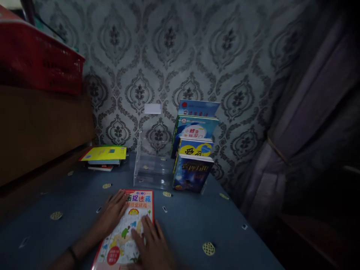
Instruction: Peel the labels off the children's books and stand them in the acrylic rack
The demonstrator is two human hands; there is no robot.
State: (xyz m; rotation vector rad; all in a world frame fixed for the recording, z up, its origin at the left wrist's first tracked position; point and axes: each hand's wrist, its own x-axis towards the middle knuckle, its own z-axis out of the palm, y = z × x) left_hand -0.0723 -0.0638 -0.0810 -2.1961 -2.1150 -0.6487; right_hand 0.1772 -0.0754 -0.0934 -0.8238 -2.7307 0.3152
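Note:
A children's book (123,232) with a red border and a cartoon cover lies flat on the blue patterned table (180,232). My left hand (114,210) rests on its upper left edge, fingers stretched out. On the lower right side of the cover lies my right hand (152,242), its fingers spread. Beyond the book stands a clear acrylic book rack (153,172) with stepped tiers. Its right side holds several upright books, with a dark blue book (192,174) at the front and a light blue book (201,107) at the back.
A stack of books topped by a yellow one (105,153) lies at the back left. A red plastic basket (56,62) sits on a brown box-like surface (42,123) at the left. A curtain (281,138) hangs at the right, and patterned wallpaper (168,48) covers the wall behind.

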